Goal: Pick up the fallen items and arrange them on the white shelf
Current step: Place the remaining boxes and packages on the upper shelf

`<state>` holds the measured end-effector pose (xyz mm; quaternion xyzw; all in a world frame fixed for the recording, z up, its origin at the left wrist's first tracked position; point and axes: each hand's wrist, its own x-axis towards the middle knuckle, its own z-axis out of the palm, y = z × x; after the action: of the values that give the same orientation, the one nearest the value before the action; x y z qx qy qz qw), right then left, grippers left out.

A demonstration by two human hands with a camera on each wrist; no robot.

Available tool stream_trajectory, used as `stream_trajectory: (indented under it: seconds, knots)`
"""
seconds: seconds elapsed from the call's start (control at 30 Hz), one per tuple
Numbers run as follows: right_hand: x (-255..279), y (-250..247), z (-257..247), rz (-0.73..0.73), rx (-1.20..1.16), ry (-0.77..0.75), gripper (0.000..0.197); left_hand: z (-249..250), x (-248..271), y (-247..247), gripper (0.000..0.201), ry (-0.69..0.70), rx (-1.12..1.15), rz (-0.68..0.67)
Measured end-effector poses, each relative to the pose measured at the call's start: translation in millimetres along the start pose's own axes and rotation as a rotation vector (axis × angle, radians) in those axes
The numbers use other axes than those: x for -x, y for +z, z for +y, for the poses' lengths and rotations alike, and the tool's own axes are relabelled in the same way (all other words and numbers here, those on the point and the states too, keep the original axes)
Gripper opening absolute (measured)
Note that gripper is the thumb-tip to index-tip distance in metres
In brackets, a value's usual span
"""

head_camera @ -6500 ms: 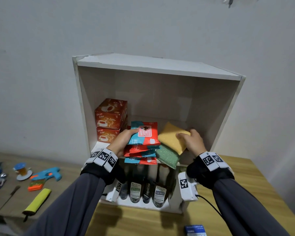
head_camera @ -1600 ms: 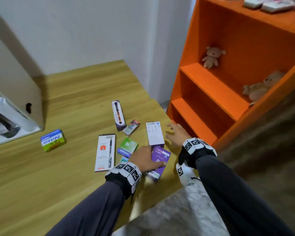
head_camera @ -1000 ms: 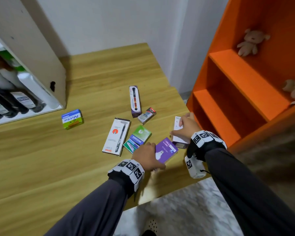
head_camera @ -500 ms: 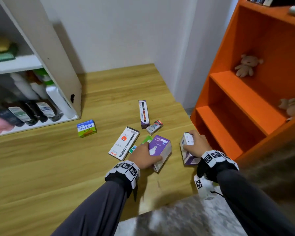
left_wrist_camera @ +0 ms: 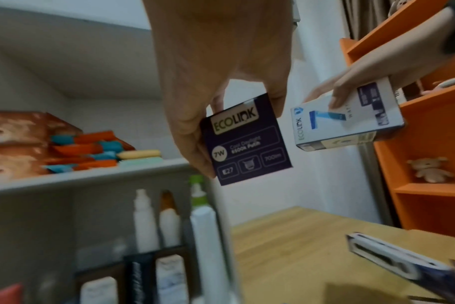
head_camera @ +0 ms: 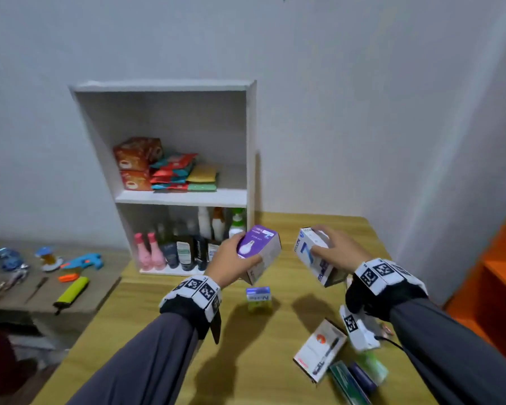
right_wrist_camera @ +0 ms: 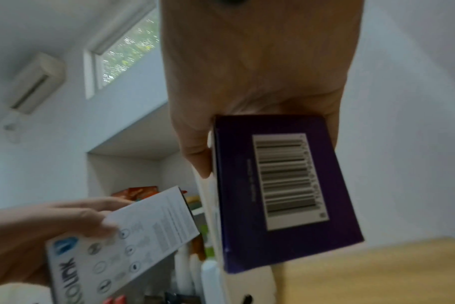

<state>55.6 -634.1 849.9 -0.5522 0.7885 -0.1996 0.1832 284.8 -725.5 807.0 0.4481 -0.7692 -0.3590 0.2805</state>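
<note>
In the middle of the frame, the left hand (head_camera: 230, 260) grips a purple box (head_camera: 257, 248) reading "ECOLINK 7W E27". The right hand (head_camera: 338, 248) grips a white ECOLINK box (head_camera: 314, 258). Both boxes are up above the worktop (head_camera: 263, 340), in front of the white shelf (head_camera: 181, 197).

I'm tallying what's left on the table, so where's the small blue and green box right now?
In the head view the small blue and green box lies on the wooden table, just below the purple bulb box held by the left hand.

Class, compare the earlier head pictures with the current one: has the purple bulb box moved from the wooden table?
Yes. The purple bulb box has been lifted off the wooden table; the left hand holds it up near the white shelf.
</note>
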Motion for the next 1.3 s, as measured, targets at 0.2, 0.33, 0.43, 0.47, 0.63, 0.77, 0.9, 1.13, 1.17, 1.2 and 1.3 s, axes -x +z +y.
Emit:
stream_trajectory:
  seconds: [0.2,0.33,0.43,0.47,0.63,0.77,0.9,1.13,1.17,1.2,1.3]
  knots:
    - [-46.0,8.0,-99.5,0.071,0.02,-0.088,0.054,-27.4,-58.9,-92.3,0.059,0.036,-0.192,0.145]
    - [-66.6,10.3,-135.7,0.143,0.02,-0.108,0.049,-33.7,-97.6,-113.4,0.056,0.075,-0.273,0.178]
    - [-71.6,13.0,-147.8,0.191,0.023,-0.093,0.047,-34.1,-120.6,-114.9,0.055,0.086,-0.282,0.193]
    - [-70.9,12.6,-149.7,0.204,0.031,-0.086,0.047,-34.0,-127.1,-113.2,0.055,0.075,-0.286,0.183]
    - [-64.3,1.0,-147.4,0.252,0.032,-0.039,0.047,-27.8,-150.4,-107.2,0.063,0.099,-0.391,0.022]
    - [-63.4,-10.7,-151.8,0.281,0.003,-0.046,0.049,-25.4,-163.7,-117.7,0.088,0.159,-0.418,-0.197]
    - [-68.4,-10.7,-168.5,0.308,-0.049,-0.105,0.048,-39.7,-174.2,-124.0,0.096,0.189,-0.363,-0.25]
    - [-98.7,8.2,-219.5,0.281,-0.015,-0.197,0.049,-67.7,-163.8,-92.5,0.064,0.124,0.178,0.023]
    - [-105.2,13.5,-224.9,0.277,-0.002,-0.188,0.048,-70.3,-161.9,-87.3,0.059,0.1,0.213,0.051]
    - [-111.7,19.5,-229.7,0.277,0.028,-0.179,0.046,-73.4,-160.8,-82.7,0.053,0.084,0.22,0.08]
    - [-131.3,37.2,-239.3,0.33,0.162,-0.18,0.036,-81.6,-158.7,-72.3,0.034,0.067,0.265,0.15]
